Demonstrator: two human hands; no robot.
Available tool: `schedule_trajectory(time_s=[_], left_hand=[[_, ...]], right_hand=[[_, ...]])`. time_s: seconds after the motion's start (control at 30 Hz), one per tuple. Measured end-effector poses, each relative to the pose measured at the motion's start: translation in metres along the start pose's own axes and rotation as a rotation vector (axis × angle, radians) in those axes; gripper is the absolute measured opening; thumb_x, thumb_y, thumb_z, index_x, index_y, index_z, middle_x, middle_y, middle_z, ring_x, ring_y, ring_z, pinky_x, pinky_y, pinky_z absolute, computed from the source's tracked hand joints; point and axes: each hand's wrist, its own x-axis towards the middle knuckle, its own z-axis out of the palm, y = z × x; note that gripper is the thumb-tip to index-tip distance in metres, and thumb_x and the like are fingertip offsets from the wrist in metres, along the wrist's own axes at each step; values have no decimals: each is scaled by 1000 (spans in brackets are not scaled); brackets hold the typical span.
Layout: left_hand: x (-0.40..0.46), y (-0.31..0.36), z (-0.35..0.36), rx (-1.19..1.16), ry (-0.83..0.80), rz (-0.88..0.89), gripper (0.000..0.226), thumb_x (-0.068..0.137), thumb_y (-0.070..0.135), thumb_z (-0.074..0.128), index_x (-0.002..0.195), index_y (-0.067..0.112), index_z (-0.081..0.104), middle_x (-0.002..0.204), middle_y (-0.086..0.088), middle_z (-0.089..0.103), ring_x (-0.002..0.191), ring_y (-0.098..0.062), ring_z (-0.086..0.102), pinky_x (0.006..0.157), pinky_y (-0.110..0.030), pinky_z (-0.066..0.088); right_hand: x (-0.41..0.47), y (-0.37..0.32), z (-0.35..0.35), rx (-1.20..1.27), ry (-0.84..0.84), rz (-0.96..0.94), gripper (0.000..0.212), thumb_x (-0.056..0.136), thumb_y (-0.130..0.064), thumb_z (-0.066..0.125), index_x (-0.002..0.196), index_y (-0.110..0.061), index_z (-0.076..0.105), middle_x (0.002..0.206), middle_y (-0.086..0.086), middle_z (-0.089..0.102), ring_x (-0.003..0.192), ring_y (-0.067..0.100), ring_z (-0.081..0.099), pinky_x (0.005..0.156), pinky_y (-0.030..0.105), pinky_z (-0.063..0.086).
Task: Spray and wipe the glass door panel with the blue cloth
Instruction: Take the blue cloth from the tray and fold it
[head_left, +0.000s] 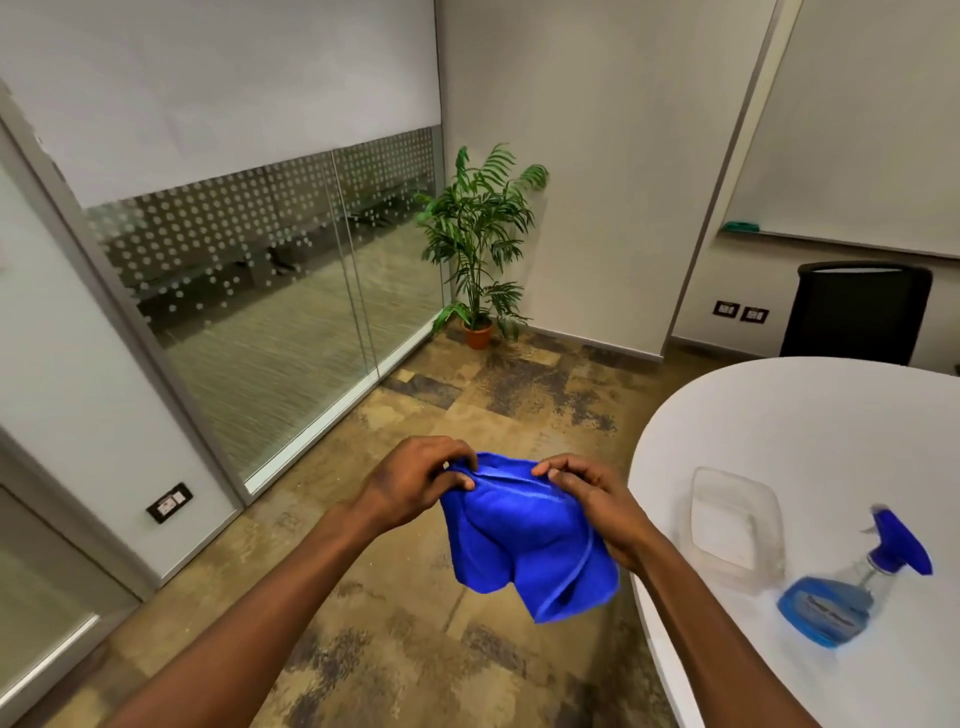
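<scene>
A: What fills the left of the view?

B: The tall glass door panel with a frosted dot band (270, 270), set in a grey frame, standing well apart from the person.

A: And on the right?

B: A round white table (810, 415). On it stand a clear plastic spray bottle with blue liquid and a blue trigger (852, 587) and, just beside it, an empty clear square plastic container (735, 525).

A: Where is the cloth?

B: The bright blue microfibre cloth (524, 535) hangs over the patterned floor, between the door panel and the table. The left hand (415, 480) pinches its upper left edge; the right hand (592, 493) pinches the upper right edge.

A: Anything smaller?

B: A green potted palm in a terracotta pot (480, 244) in the corner.
</scene>
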Motion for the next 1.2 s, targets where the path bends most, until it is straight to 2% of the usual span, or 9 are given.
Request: schedule_trajectory(time_s=[0.07, 0.17, 0.37, 0.5, 0.63, 0.73, 0.8, 0.97, 1.2], left_hand=[[-15, 13, 0, -19, 48, -34, 8, 88, 20, 72, 94, 14, 72, 86, 11, 70, 77, 5, 59, 68, -9, 41], [-41, 27, -2, -31, 93, -112, 4, 87, 11, 75, 88, 11, 71, 79, 18, 65, 70, 8, 57, 64, -5, 39], [-104, 42, -19, -48, 129, -300, 9, 90, 9, 73, 87, 14, 67, 73, 23, 62, 63, 4, 58, 58, -6, 39], [-144, 42, -47, -31, 177, -305, 8, 89, 24, 74, 86, 24, 67, 108, 19, 62, 89, -5, 63, 68, -16, 49], [-178, 45, -75, -76, 108, -298, 10, 92, 21, 74, 86, 17, 66, 133, 10, 66, 134, -2, 53, 108, -18, 42], [-200, 40, -91, -288, 100, -356, 12, 97, 12, 66, 88, 7, 61, 90, 6, 70, 93, -3, 66, 87, -20, 49], [-215, 30, -104, -376, 178, -415, 13, 98, 13, 63, 89, 5, 59, 77, 5, 59, 73, -6, 53, 70, -17, 41], [-271, -10, -149, -343, 309, -531, 15, 90, 23, 74, 88, 13, 64, 75, 5, 63, 71, -8, 57, 70, -26, 44], [-368, -50, -213, -54, 182, -474, 28, 83, 30, 84, 88, 19, 58, 78, 11, 57, 69, -1, 48, 66, -18, 41]], right_hand=[[-13, 2, -2, -139, -54, -3, 9, 92, -27, 74, 96, -20, 79, 106, -7, 77, 103, 8, 70, 90, 21, 54], [-26, 14, 3, -416, -117, -85, 40, 69, -44, 91, 102, -29, 77, 110, -13, 73, 105, 0, 67, 94, 17, 51], [-39, 32, 52, -600, -57, -400, 22, 84, -32, 79, 106, -31, 80, 126, -8, 67, 113, 7, 65, 96, 33, 53], [-51, 28, 91, -680, -94, -468, 26, 94, -32, 70, 119, -39, 75, 146, -16, 53, 123, 0, 54, 98, 19, 42], [-50, 18, 126, -552, -203, -480, 20, 96, -21, 67, 111, -25, 79, 127, -7, 71, 113, 3, 60, 99, 28, 45], [-45, 2, 154, -439, -272, -394, 16, 100, -15, 62, 100, -16, 77, 95, -6, 76, 91, 3, 67, 84, 27, 49], [-39, -10, 179, -420, -265, -437, 12, 97, -12, 66, 99, -12, 77, 94, -2, 73, 90, 7, 67, 85, 24, 48], [-30, -50, 249, -365, -379, -472, 10, 88, -12, 77, 97, -16, 77, 88, -6, 76, 83, 5, 70, 82, 20, 53], [-26, -75, 368, -253, -676, -448, 18, 92, 5, 66, 89, -12, 72, 85, -6, 72, 82, 7, 65, 83, 20, 50]])
